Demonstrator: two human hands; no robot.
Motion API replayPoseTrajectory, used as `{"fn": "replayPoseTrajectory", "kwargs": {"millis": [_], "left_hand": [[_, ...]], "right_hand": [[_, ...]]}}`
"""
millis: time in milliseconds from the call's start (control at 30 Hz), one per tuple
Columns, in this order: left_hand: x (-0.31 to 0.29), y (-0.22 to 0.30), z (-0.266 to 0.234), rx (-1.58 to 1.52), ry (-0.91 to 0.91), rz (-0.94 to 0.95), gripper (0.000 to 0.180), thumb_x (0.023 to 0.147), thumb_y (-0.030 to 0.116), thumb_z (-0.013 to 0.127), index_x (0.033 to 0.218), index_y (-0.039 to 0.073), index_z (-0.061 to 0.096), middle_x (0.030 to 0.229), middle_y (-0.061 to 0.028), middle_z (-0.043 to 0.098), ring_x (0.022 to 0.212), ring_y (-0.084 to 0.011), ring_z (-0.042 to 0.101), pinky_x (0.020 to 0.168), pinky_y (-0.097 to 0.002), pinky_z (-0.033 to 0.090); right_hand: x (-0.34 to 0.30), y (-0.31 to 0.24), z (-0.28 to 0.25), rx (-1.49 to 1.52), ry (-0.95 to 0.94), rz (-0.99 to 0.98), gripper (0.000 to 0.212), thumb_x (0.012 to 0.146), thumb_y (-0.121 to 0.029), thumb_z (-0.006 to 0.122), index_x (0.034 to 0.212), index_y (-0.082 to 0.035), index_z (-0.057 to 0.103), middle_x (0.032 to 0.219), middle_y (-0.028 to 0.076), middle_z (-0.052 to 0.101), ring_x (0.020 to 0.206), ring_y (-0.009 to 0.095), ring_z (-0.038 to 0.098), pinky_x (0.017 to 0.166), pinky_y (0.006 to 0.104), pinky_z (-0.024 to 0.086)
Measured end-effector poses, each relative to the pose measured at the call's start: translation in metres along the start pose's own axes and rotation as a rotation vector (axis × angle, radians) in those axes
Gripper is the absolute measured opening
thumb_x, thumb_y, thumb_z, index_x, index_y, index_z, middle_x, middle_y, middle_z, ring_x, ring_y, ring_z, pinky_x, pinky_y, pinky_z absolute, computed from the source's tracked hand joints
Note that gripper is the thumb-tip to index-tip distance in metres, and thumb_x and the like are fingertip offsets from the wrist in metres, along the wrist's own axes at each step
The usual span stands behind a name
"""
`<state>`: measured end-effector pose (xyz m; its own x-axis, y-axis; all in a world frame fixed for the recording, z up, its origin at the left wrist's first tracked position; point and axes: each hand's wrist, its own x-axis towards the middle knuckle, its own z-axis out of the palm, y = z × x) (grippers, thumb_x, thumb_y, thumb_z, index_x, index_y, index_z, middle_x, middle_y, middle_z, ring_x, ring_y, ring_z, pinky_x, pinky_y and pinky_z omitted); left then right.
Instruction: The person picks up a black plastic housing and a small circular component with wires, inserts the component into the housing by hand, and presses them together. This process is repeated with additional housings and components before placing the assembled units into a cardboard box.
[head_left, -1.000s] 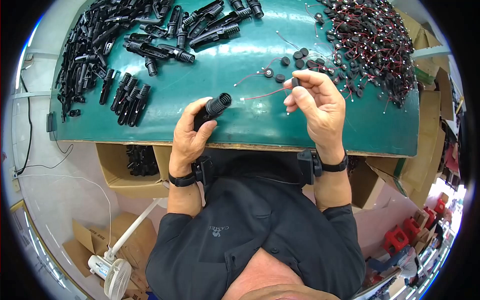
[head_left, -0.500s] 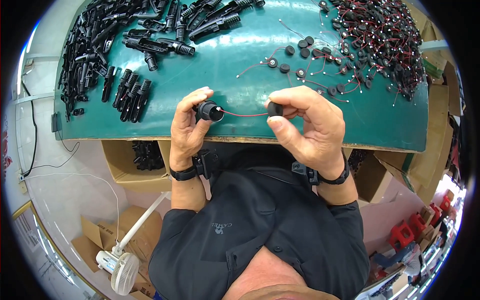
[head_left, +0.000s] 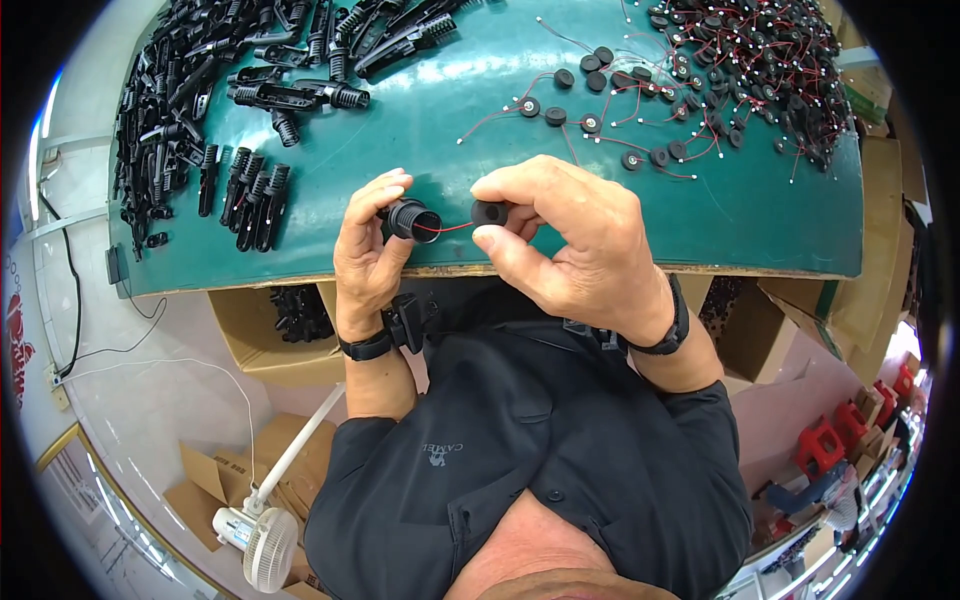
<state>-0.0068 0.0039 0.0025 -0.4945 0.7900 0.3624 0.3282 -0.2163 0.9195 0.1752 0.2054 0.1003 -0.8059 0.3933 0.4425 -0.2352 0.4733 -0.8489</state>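
Between the thumb and fingers of my left hand is a black threaded plastic housing, its open round end facing right. My right hand pinches a small round black disc by its edge, just right of that opening. A thin red wire runs from the disc into the mouth of the housing. The wire's far end is hidden inside. Both hands are over the front edge of the green table.
Black plastic housings are heaped at the table's left, with several laid in a row nearer. Wired black discs pile up at the right. Below the edge stand cardboard boxes and a white fan.
My right hand has moved left with the disc, close to the housing. More of the red wire has gone inside, leaving a shorter length showing.
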Motion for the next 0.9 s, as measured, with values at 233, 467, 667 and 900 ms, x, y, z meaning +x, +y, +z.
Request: {"fn": "replayPoseTrajectory", "kwargs": {"millis": [233, 467, 667, 900], "left_hand": [[0.002, 0.005, 0.002, 0.026, 0.007, -0.024, 0.051, 0.090, -0.002, 0.079, 0.139, 0.002, 0.062, 0.138, -0.0174, 0.063, 0.133, -0.0299, 0.058, 0.114, -0.0404, 0.046], [0.006, 0.015, 0.002, 0.205, 0.007, -0.043, 0.053, 0.080, -0.002, 0.085, 0.131, 0.002, 0.070, 0.124, -0.0139, 0.068, 0.114, -0.0271, 0.065, 0.102, -0.0370, 0.051], [0.009, 0.025, 0.003, 0.239, -0.018, -0.074, 0.055, 0.076, -0.001, 0.087, 0.128, 0.004, 0.073, 0.115, -0.0121, 0.071, 0.106, -0.0260, 0.068, 0.094, -0.0360, 0.054], [0.008, 0.028, 0.001, 0.245, -0.041, -0.074, 0.053, 0.077, 0.002, 0.088, 0.128, 0.004, 0.073, 0.115, -0.0120, 0.071, 0.104, -0.0253, 0.068, 0.092, -0.0351, 0.055]], "right_hand": [[0.000, 0.005, 0.004, -0.024, -0.018, 0.013, 0.032, 0.082, 0.007, 0.079, 0.113, 0.001, 0.073, 0.097, 0.011, 0.074, 0.073, 0.014, 0.072, 0.064, 0.0265, 0.059], [-0.006, 0.024, 0.009, -0.040, -0.007, 0.022, 0.033, 0.086, 0.013, 0.072, 0.117, 0.000, 0.072, 0.106, 0.013, 0.076, 0.078, 0.016, 0.073, 0.074, 0.0274, 0.062], [-0.011, 0.044, 0.017, 0.246, -0.026, 0.180, 0.037, 0.092, 0.017, 0.063, 0.124, 0.000, 0.069, 0.125, 0.012, 0.072, 0.096, 0.016, 0.074, 0.083, 0.0285, 0.063], [-0.017, 0.062, 0.019, 0.355, -0.051, 0.216, 0.037, 0.094, 0.015, 0.065, 0.127, -0.001, 0.070, 0.134, 0.013, 0.069, 0.114, 0.018, 0.070, 0.091, 0.0299, 0.061]]}}
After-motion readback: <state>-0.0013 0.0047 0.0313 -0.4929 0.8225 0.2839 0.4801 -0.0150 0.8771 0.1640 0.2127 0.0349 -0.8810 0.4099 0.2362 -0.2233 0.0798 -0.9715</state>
